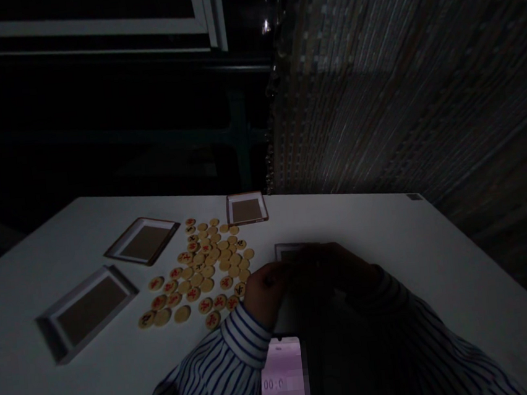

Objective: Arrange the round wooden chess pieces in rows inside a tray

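Note:
My left hand (pixel 267 291) is closed at the middle of the white table (pixel 440 292), its fingers curled in a pinch beside the round pieces. Close to it on the right is my right hand (pixel 338 265), in deep shadow, its fingers hard to make out. Whatever lies between the two hands is too dark to tell. A shallow box (pixel 291 246) sits just behind them, partly covered. Many round wooden pieces (pixel 205 271), some marked in red or black, are spread to the left of my left hand.
Three open boxes stand around the pieces: one at the back (pixel 247 210), one at the left (pixel 143 241) and one at the near left (pixel 88 310). A lit phone (pixel 281 376) lies below my wrists. A bead curtain (pixel 374 87) hangs behind the table.

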`<action>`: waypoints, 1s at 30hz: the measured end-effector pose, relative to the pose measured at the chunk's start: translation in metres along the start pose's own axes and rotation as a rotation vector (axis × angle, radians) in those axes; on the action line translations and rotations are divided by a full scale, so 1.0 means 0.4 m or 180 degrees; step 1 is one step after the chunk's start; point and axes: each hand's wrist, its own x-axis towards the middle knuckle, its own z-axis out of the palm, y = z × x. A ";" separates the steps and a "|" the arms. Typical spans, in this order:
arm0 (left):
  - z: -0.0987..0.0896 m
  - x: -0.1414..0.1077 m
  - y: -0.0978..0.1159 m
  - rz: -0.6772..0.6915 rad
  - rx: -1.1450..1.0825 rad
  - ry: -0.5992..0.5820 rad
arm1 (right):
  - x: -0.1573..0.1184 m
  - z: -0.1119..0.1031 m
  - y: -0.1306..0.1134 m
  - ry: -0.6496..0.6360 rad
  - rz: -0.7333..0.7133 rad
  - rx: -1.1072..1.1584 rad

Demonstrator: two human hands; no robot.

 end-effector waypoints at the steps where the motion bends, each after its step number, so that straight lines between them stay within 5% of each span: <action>1: -0.001 -0.001 0.001 0.0005 -0.0016 -0.0001 | 0.000 -0.001 -0.004 -0.0025 -0.0061 -0.0107; 10: -0.003 0.000 0.009 -0.0103 -0.0010 0.0092 | -0.004 0.004 -0.042 -0.0134 -0.0571 -0.1035; 22: 0.000 0.000 0.001 -0.0204 -0.0161 0.0125 | -0.003 0.011 -0.051 0.0024 -0.0678 -0.2353; 30: 0.000 0.002 -0.012 -0.0176 -0.0226 0.0037 | -0.006 0.014 -0.052 -0.0010 -0.0709 -0.2550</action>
